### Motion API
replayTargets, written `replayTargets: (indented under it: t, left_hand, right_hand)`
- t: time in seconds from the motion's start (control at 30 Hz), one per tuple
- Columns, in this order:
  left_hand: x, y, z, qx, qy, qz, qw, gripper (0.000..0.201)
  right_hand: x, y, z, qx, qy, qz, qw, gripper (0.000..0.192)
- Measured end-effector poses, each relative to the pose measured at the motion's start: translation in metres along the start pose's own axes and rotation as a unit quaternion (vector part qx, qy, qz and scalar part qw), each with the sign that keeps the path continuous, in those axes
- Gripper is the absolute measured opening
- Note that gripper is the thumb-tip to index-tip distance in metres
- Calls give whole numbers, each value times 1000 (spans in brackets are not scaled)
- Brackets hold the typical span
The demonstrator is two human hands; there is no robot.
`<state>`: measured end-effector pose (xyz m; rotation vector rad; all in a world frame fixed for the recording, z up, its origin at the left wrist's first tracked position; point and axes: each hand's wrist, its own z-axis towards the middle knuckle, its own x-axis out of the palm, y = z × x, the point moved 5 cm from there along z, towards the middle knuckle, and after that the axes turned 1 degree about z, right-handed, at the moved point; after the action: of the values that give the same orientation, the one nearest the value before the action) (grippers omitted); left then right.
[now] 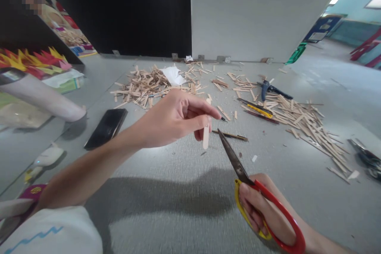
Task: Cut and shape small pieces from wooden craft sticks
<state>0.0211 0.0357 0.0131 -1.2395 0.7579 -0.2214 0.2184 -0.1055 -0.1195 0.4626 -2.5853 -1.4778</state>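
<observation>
Between the thumb and fingers of my left hand [178, 117] is a short, flat wooden stick [206, 137], held roughly upright over the table. My right hand [264, 206] grips a pair of scissors [235, 160] by one red and one yellow handle. The dark blades look closed together, and their tip points up toward the stick without touching it. Just beyond the blade tip a thin dark pen-like tool [233, 136] lies on the grey table [166, 214].
A heap of wooden pieces [145, 83] lies at the back, with a crumpled white tissue [173, 75]. More sticks [309, 123] are piled at right, near blue-handled pliers [268, 88] and a yellow-and-black cutter [258, 109]. A black phone [106, 127] lies at left. Tall panels [253, 12] stand behind.
</observation>
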Motion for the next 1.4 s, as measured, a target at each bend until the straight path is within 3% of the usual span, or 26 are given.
replayTargets:
  t: [0.43,0.73,0.87,0.97,1.1,1.4]
  left_hand:
    - [8,-1,-1,13,22,-30,999,18]
    - [-4,-4,2,50,-113,-38,992,16]
    - [-7,-3,1,34,-140,-52,988,15]
    - [-9,0,1,14,-133,-55,990,26]
    - [-8,2,3,-3,-112,-33,993,3]
    - [15,9,7,-51,-14,-114,992,4]
  right_hand:
    - [1,3,-1,-10,-1,-1,1000,82]
    - [-1,3,-2,-30,-12,8,999,80]
    - [0,8,-2,-50,-8,2,999,81]
    - [0,9,-3,-55,-11,4,998,81]
    - [0,7,-3,-53,-14,10,998,80]
    - [-2,8,-3,-56,-38,23,997,80]
